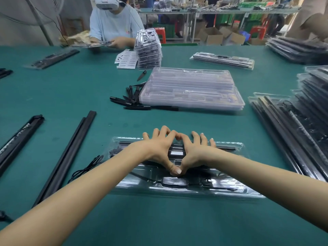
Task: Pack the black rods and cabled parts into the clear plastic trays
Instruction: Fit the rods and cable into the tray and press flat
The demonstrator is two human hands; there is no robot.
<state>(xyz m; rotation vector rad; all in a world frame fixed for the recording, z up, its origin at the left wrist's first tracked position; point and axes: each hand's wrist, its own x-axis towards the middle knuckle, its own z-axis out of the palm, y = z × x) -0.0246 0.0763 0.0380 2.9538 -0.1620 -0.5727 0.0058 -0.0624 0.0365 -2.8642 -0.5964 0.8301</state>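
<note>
1. the tray (230,144) lies directly under both hands, its long axis running left to right across the fingers' reach.
2. the left hand (158,148) and right hand (195,151) are pressed on the tray's middle, thumbs touching at the near side, index fingertips meeting at the far side.
3. the fingers (165,130) are spread and bent down against the plastic; nothing is grasped by either hand.
4. black parts and a cabled part (174,181) are seen inside the tray, just nearer than the thumbs. whether every part is fully seated cannot be told.
5. the step is judged to be pressing the tray shut. both hands are equally near; the tray ends, well left and right of the fingers, are likely to need pressing next.
6. loose rods (71,153) lie left of the fingers, angled away; a loose cable (87,167) lies between them and the tray.
7. empty trays (191,89) are stacked beyond the fingers; packed trays (292,132) are piled to the right.
8. the surface is a green mat (71,89); a second person (113,23) is seated at the far side.
</note>
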